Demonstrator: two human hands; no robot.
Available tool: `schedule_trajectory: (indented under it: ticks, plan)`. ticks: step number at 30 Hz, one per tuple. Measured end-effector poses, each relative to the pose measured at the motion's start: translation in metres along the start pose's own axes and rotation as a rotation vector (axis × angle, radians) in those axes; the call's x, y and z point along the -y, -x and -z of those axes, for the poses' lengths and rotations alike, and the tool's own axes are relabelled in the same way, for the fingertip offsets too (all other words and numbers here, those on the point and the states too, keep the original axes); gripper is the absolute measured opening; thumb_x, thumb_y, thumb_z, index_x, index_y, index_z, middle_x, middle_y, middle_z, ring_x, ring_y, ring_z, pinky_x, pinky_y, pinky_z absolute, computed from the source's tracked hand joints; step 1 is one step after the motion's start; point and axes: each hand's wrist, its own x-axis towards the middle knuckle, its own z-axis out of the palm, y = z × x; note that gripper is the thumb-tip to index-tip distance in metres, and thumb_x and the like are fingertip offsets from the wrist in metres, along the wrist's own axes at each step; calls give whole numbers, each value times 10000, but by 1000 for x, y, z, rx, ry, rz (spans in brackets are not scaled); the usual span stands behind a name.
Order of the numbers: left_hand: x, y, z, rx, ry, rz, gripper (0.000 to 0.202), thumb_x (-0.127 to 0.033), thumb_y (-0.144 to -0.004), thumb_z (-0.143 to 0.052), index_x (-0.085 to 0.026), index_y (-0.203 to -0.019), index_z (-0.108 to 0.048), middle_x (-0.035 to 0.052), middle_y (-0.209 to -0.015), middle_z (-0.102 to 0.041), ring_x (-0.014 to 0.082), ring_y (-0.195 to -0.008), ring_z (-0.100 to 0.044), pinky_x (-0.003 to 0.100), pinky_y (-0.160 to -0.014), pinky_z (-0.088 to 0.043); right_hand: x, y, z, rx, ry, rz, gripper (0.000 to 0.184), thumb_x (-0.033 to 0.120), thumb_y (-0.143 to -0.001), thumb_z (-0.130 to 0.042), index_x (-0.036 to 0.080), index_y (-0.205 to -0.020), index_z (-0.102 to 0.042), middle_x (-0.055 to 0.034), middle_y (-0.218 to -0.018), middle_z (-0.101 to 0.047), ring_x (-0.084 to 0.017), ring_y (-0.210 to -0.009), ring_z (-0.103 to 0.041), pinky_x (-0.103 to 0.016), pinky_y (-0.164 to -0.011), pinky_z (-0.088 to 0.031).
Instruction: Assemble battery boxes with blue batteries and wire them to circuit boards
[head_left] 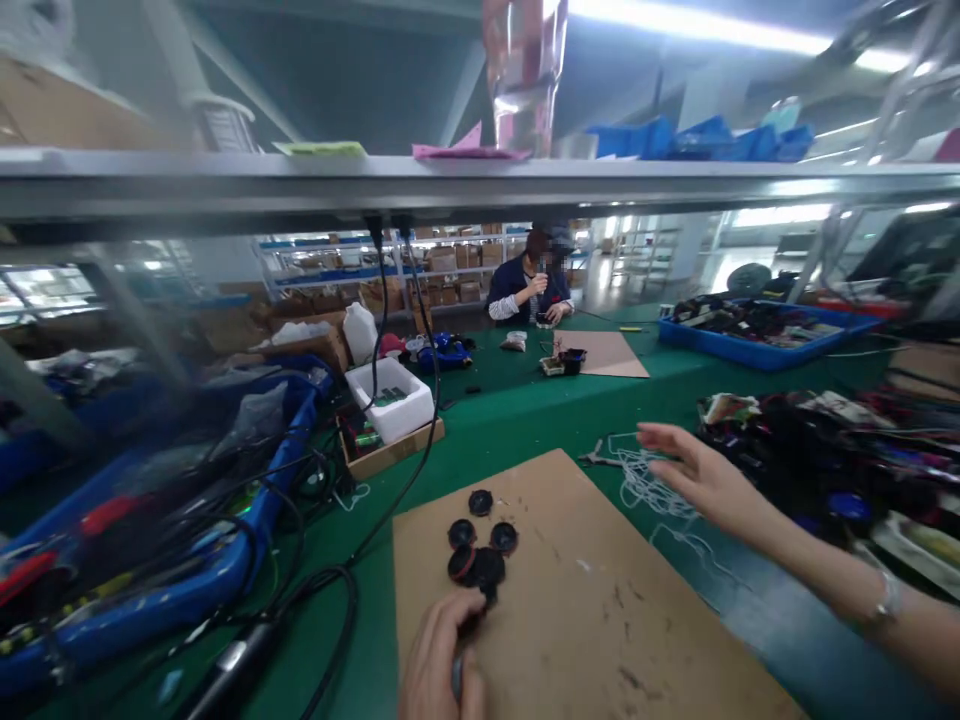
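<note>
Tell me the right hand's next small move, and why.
Probably lower the right hand onto the white string just under it. It hovers open and empty over that tangle, while the left hand grips a dark part beside the black discs on the cardboard.

The tabletop [525, 400] is covered in green, and a brown cardboard sheet [600, 620] is laid on it. Black round parts [480, 545] with red rims are seen beside blue bins [757, 350] and white string [645, 485].

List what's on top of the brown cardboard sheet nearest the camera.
On the brown cardboard sheet: a cluster of small black round parts, scattered dark specks, and the curled left hand at its near edge. The hand hides whatever lies beneath or inside it, so that cannot be identified.
</note>
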Motion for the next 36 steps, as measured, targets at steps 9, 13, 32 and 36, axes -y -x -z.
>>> schedule_trajectory:
  ticks: [9, 13, 32, 36]
  plan:
    - [-24, -5, 15, -38, 18, -88, 326, -136, -834, -380, -189, -1140, -480, 107, -1156, -555, 259, -1122, -529, 476, -982, -425, 10, 233, 28, -400, 16, -262, 399, 434, -831, -541, 219, -1166, -520, -134, -1211, -602, -303, -1129, -571, -466, -975, -463]
    - [-25, -7, 13, -87, -31, -218, 337, -128, -828, -386, -188, -1150, -466, 111, -1160, -547, 264, -1113, -525, 460, -970, -426, 5, 259, 46, -495, 2, -318, 369, 388, -781, -559, 192, -1093, -570, -135, -1143, -642, -304, -1096, -595, -471, -981, -449]
    - [12, -9, -7, -159, -82, -353, 371, -161, -817, -406, -224, -1169, -505, 84, -1167, -603, 238, -1070, -606, 379, -856, -532, -2, 168, 148, -375, 620, -27, 385, 520, -858, -452, 219, -792, -684, -101, -1201, -624, -310, -1160, -531, -453, -1006, -379]
    - [28, -9, -11, -116, -105, -344, 386, -156, -817, -422, -227, -1189, -499, 82, -1198, -597, 230, -1097, -601, 359, -862, -546, -24, 87, 198, -339, 975, -97, 635, 437, -833, -503, 133, -1381, -397, -177, -1395, -449, -316, -1310, -377, -445, -1044, -347]
